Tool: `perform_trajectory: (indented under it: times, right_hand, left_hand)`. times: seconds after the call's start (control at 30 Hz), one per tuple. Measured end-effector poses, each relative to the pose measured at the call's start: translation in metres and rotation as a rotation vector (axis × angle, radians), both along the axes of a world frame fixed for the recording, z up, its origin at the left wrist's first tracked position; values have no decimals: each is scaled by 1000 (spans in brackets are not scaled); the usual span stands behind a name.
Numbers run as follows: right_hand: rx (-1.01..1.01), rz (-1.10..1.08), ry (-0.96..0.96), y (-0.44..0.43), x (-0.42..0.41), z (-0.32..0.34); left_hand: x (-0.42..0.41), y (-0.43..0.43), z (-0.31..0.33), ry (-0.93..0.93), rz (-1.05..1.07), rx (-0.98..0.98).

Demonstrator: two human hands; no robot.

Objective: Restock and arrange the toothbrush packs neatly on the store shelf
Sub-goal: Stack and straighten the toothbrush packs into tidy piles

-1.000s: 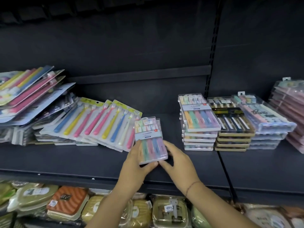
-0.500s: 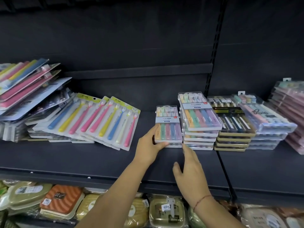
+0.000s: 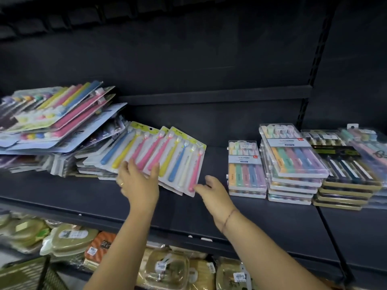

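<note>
Head view: the left hand (image 3: 138, 181) lies with fingers spread flat on the near ends of the fanned toothbrush packs (image 3: 167, 155), clasping nothing. The right hand (image 3: 211, 189), loosely open and empty, sits just right of their near corner. The packs lie on the shelf (image 3: 209, 216), their length running away from both hands.

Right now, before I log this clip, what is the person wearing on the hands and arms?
Both forearms are bare: no sleeves or gloves in view. The left hand has a thin gold-coloured ring on one of its fingers. The right hand shows no ring; its wrist carries a thin reddish string bracelet.
</note>
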State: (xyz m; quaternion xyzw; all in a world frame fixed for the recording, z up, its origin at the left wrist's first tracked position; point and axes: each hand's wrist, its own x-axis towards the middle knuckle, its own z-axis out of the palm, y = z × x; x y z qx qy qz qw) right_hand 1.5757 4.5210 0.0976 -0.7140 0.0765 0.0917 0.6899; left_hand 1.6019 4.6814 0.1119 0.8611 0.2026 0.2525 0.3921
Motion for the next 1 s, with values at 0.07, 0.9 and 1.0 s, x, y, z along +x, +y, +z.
perform_trajectory:
  times: [0.07, 0.9, 1.0]
  right_hand:
    - [31, -33, 32, 14, 17, 0]
    - [419, -349, -10, 9, -6, -20]
    - [428, -329, -27, 5, -10, -18]
  left_hand:
    - [-1, -1, -5, -57, -2, -168]
    - [-48, -29, 0, 108, -309, -1201]
    - [-40, -5, 2, 108, -250, -1207]
